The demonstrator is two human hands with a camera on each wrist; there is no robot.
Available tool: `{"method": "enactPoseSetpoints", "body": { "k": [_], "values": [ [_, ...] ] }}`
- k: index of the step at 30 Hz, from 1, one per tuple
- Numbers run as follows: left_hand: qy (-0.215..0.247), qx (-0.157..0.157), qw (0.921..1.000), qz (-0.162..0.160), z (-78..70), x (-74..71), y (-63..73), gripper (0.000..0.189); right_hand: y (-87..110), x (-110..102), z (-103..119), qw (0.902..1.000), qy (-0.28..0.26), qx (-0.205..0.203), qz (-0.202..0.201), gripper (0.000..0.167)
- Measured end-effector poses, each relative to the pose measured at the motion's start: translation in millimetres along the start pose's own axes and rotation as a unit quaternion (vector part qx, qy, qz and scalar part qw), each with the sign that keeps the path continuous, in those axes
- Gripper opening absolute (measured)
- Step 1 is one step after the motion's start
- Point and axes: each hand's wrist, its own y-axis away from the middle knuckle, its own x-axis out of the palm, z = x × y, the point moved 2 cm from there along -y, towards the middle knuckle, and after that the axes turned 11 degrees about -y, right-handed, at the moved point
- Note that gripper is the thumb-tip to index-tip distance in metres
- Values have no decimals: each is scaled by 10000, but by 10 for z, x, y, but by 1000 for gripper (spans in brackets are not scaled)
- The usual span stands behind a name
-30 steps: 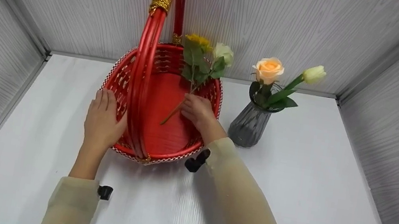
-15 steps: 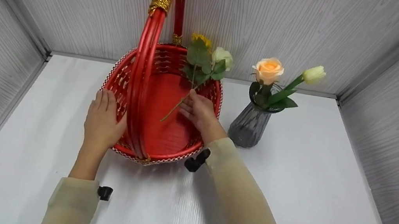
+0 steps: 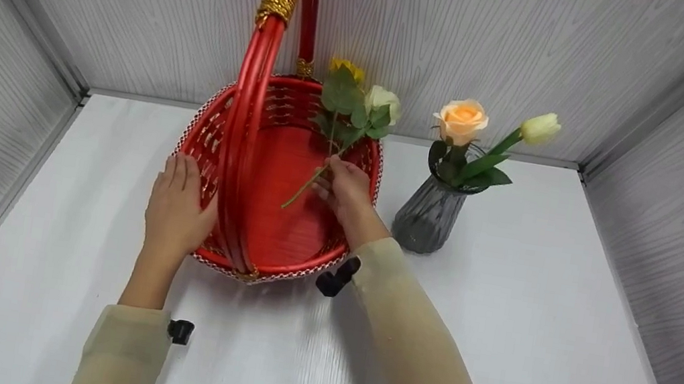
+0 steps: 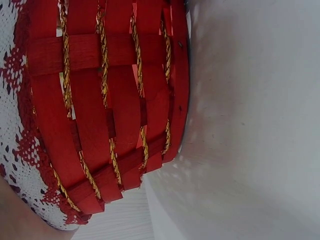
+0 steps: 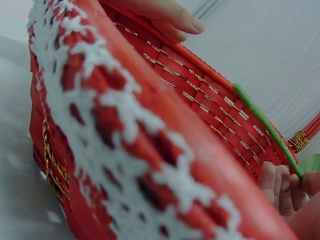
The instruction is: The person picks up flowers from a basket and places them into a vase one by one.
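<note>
In the head view, a red woven basket [image 3: 281, 237] with a tall arched handle [image 3: 249, 90] stands on the table. My left hand [image 3: 177, 208] holds its left rim, fingers along the outside and thumb inside. Over the basket's right half, my right hand [image 3: 348, 193] pinches the green stem [image 5: 260, 117] of a white rose [image 3: 382, 102]. The stem's lower end points down-left over the basket floor. A yellow flower [image 3: 348, 69] rises beside the rose behind a broad leaf [image 3: 341, 91]; its stem runs down to the same fingers. Outer basket weave [image 4: 120, 90] fills the left wrist view.
Right of the basket, a grey glass vase [image 3: 426, 218] holds a peach rose [image 3: 462, 120] and a pale tulip [image 3: 540, 128]. The white table [image 3: 518, 327] is enclosed by wood-grain panels [image 3: 512, 48] at the back and sides.
The yellow flower and leaf have shifted slightly right, and the rose slightly down. My right fingers have shifted a little along the stem. The left hand stays on the rim.
</note>
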Motion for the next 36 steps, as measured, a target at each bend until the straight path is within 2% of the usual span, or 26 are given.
{"method": "enactPoseSetpoints", "body": {
  "k": [3, 9, 26, 36],
  "values": [
    [5, -3, 10000, 48, -2, -15, 3, 77, -5, 6, 1, 10000, -8, 38, 11, 31],
    [1, -6, 10000, 64, -9, -28, -4, 77, -4, 15, 14, 10000, 9, 26, 23, 31],
    [33, 46, 10000, -1, -15, -6, 5, 78, -1, -18, -10, 9987, -156, -465, 129, 16],
    [4, 47, 10000, 0, -9, -8, 1, 79, 6, 6, -7, 9971, 235, -685, 230, 6]
  ]
}}
